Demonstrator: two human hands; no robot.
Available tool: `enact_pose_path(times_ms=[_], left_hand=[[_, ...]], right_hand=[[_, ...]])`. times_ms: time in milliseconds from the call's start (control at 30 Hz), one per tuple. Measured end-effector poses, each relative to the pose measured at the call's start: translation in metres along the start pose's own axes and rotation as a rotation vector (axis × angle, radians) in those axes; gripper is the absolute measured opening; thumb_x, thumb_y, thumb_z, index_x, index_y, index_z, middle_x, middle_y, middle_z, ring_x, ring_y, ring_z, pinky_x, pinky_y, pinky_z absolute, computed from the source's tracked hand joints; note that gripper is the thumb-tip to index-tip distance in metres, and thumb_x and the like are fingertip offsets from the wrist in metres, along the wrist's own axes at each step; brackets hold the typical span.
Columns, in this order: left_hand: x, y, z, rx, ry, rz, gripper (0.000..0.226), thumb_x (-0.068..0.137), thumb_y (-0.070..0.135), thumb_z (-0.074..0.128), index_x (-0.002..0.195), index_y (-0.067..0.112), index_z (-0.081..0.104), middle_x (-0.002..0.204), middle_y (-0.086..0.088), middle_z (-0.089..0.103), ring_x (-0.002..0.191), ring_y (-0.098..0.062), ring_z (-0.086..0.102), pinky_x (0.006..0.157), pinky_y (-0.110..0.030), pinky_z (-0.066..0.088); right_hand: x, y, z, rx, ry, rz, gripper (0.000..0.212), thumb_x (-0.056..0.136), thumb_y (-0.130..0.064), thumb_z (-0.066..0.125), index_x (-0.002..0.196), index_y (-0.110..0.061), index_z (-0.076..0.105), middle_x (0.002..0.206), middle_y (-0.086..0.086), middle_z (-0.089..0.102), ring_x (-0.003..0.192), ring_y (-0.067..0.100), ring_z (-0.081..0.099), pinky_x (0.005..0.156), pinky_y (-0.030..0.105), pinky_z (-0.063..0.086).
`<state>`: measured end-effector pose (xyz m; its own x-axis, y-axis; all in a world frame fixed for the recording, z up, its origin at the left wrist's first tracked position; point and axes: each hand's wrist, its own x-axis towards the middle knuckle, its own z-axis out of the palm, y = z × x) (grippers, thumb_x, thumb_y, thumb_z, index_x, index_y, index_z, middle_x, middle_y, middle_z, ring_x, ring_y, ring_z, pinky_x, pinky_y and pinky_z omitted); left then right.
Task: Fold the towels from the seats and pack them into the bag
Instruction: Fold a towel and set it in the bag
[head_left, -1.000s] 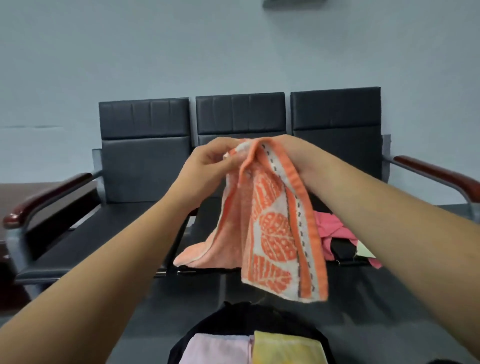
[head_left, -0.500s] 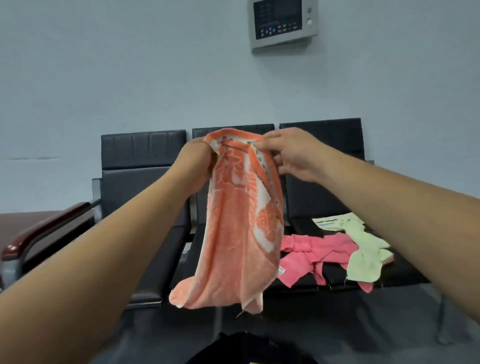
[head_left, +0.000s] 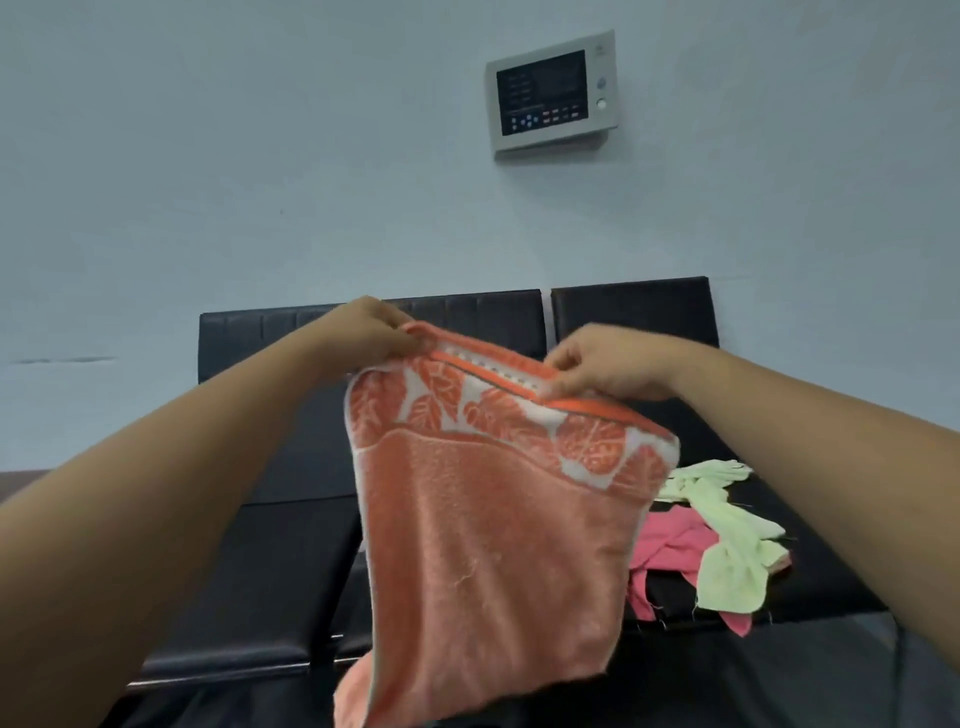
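Towel (head_left: 493, 545), orange with a leaf border, hangs in the air before the seats (head_left: 270, 561), held up by its top hem so that its own weight pulls it flat for folding. At the hem's left end the left grip (head_left: 374, 332) pinches the corner between thumb and fingers. Further right the right grip (head_left: 608, 366) pinches the same hem short of the right corner, which droops past it. I judge it should reach that corner before a clean fold. On the right seat a pink towel (head_left: 670, 545) and a green towel (head_left: 732, 561) lie crumpled and touching, not yet folded. The bag is out of view.
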<state>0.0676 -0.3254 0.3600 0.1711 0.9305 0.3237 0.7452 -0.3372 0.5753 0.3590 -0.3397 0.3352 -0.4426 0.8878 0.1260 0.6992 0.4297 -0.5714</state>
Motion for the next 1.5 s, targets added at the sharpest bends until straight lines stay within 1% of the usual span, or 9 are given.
enact_pose_path(times_ms=[133,267,500,633,900,1067,1167,1300,1500], left_hand=[[-0.003,-0.027,0.007,0.359,-0.058,0.072,0.010,0.087,0.039,0.077,0.084,0.034,0.068,0.084,0.008,0.071,0.080,-0.011,0.068,0.077,-0.032,0.056],[-0.004,-0.037,0.020,0.697,-0.102,0.078,0.029,0.098,0.032,0.055,0.068,0.033,0.054,0.074,0.008,0.061,0.071,-0.014,0.059,0.067,-0.035,0.051],[0.012,-0.025,0.013,0.436,0.163,-0.080,0.031,0.096,0.011,0.047,0.112,0.013,0.073,0.097,-0.007,0.066,0.088,-0.025,0.061,0.074,-0.033,0.048],[0.006,-0.029,0.018,0.461,0.049,-0.206,0.022,0.096,0.012,0.048,0.117,0.012,0.057,0.106,-0.010,0.062,0.086,-0.029,0.066,0.073,-0.044,0.062],[-0.005,-0.033,0.039,-0.253,-0.076,-0.088,0.028,0.095,-0.005,0.044,0.084,0.008,0.066,0.084,-0.009,0.068,0.071,-0.015,0.068,0.058,-0.022,0.056],[-0.004,-0.019,0.046,-0.599,-0.368,-0.058,0.029,0.102,0.000,0.044,0.122,0.000,0.065,0.119,-0.012,0.073,0.112,-0.020,0.070,0.087,-0.029,0.060],[-0.003,-0.016,0.052,-0.366,-0.421,0.055,0.025,0.101,0.009,0.057,0.124,0.002,0.066,0.119,-0.009,0.074,0.114,-0.019,0.069,0.094,-0.032,0.058],[-0.003,-0.008,0.060,-0.184,-0.253,0.106,0.020,0.099,0.022,0.064,0.103,0.006,0.073,0.091,-0.005,0.079,0.089,-0.015,0.076,0.067,-0.019,0.055],[-0.002,-0.010,0.064,-0.041,-0.170,0.145,0.020,0.096,0.031,0.067,0.091,0.014,0.076,0.069,0.000,0.072,0.058,-0.005,0.062,0.058,-0.021,0.045]], right_hand=[[0.007,0.046,0.017,-0.351,-0.054,0.164,0.017,0.094,-0.031,0.070,0.093,-0.015,0.076,0.089,0.002,0.078,0.083,0.017,0.075,0.081,0.039,0.062],[0.010,0.066,0.020,-0.182,0.138,0.246,0.009,0.093,-0.014,0.064,0.094,-0.015,0.072,0.084,0.011,0.074,0.071,0.020,0.069,0.056,0.031,0.058],[0.024,0.069,0.008,0.331,0.740,0.278,0.002,0.087,-0.007,0.074,0.088,-0.007,0.073,0.089,0.013,0.074,0.080,0.023,0.073,0.069,0.036,0.059],[0.021,0.074,0.020,-0.116,0.692,0.304,0.015,0.091,-0.030,0.073,0.083,-0.018,0.070,0.077,0.001,0.071,0.072,0.018,0.069,0.071,0.041,0.060],[0.028,0.071,0.035,0.351,0.754,0.257,0.024,0.096,0.003,0.057,0.108,-0.017,0.054,0.102,0.007,0.059,0.069,0.018,0.073,0.066,0.034,0.064],[0.034,0.049,0.050,0.273,0.661,0.100,0.034,0.095,0.008,0.048,0.077,-0.012,0.068,0.085,0.013,0.074,0.068,0.017,0.076,0.075,0.038,0.064],[0.037,0.034,0.060,0.354,0.479,-0.013,0.027,0.092,-0.005,0.060,0.074,-0.014,0.077,0.082,0.004,0.077,0.080,0.018,0.076,0.087,0.044,0.061],[0.029,0.014,0.076,0.185,0.258,-0.081,0.025,0.085,-0.046,0.076,0.091,-0.022,0.081,0.091,-0.008,0.077,0.088,0.008,0.072,0.083,0.029,0.056],[0.032,0.008,0.089,0.062,0.329,-0.116,0.016,0.095,-0.027,0.068,0.087,-0.018,0.077,0.085,-0.005,0.074,0.081,0.013,0.070,0.076,0.036,0.056]])
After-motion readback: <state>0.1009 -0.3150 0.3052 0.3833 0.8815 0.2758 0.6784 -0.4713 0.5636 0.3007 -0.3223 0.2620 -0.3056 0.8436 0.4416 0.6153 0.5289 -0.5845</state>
